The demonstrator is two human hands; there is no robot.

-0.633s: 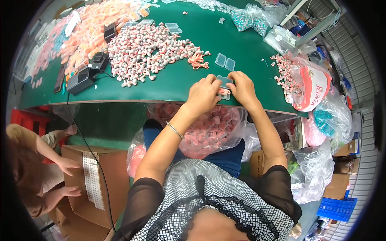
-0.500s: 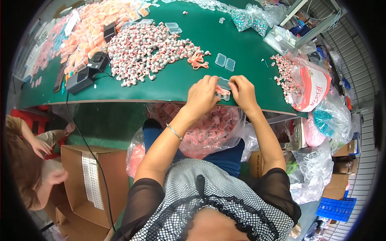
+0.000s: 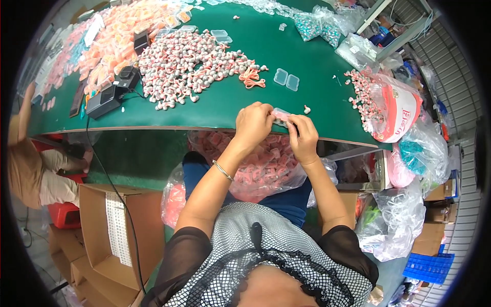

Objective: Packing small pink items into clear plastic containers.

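At the table's near edge, my left hand point(image 3: 254, 124) and my right hand point(image 3: 304, 135) grip a small clear plastic case point(image 3: 281, 115) from either side. Pink cord shows inside it, and its lid looks folded down over it. Fingers hide both ends of the case. Beyond them lies an open, unfilled clear case point(image 3: 286, 80). To its left is a bundle of pink earphone cord point(image 3: 252, 78), beside a large heap of pink-and-grey earphones point(image 3: 184, 66). One small loose earbud piece point(image 3: 307, 109) sits just past my right hand.
Orange-filled cases point(image 3: 115, 43) are piled at the far left, near black adapter boxes point(image 3: 105, 101). A red-and-white bag point(image 3: 400, 113) spills earbud pieces at the right. Below the table edge is a clear bag of pink cases point(image 3: 250, 163). Another person point(image 3: 30, 169) is at the left.
The case's lid, raised before, now lies over the cord, and my right hand has shifted slightly left and nearer. The other person's arm now reaches up toward the table.
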